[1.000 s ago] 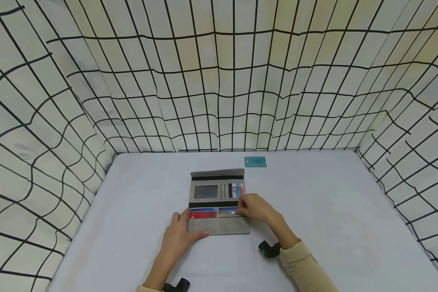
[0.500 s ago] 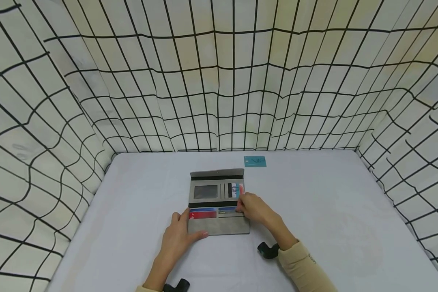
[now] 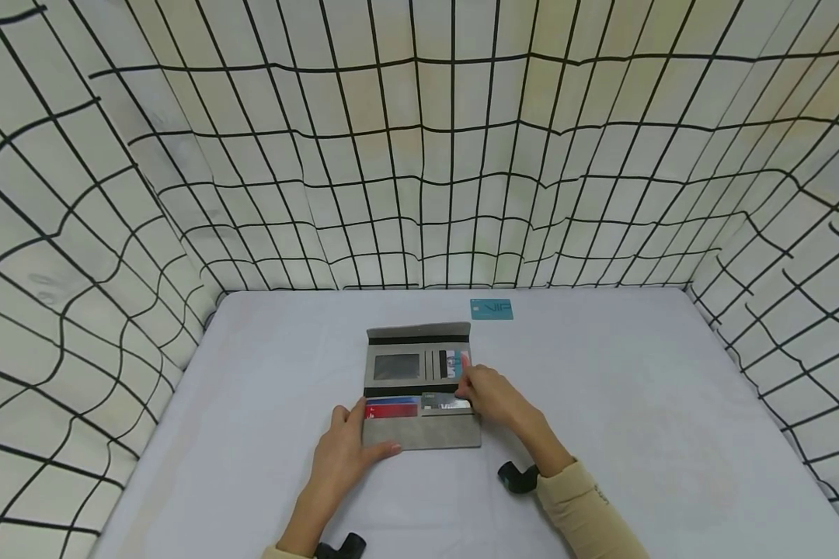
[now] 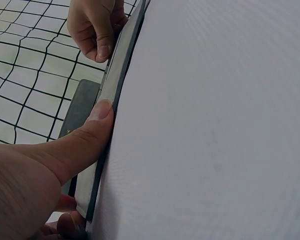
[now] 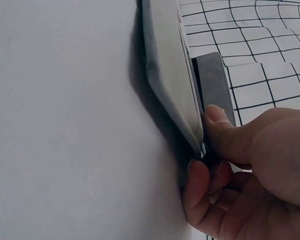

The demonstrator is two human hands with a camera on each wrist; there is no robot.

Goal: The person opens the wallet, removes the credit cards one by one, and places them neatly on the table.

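Note:
A grey wallet [image 3: 429, 433] lies unfolded on the white table in the head view. My left hand [image 3: 339, 454] holds its lower left corner, the thumb [image 4: 95, 122] across the front edge and the other fingers at the side. At the wallet's right edge my right hand [image 3: 492, 394] pinches the right end of a grey card [image 3: 439, 401], which sticks up out of the lower right slot. A red card [image 3: 391, 409] sits in the lower left slot with a blue strip above it. Another colourful card [image 3: 454, 363] fills the upper right pocket, beside a dark window [image 3: 396, 366].
A teal card marked VIP [image 3: 492, 309] lies flat on the table [image 3: 601, 373] behind the wallet, near the far edge. Black netting over white walls [image 3: 447, 178] closes in the back and both sides. Black devices [image 3: 517, 477] are worn at both wrists.
The grey card has slid up in its slot, showing more of its face and covering the blue strip above. My right hand has risen slightly with it; my left hand stays put.

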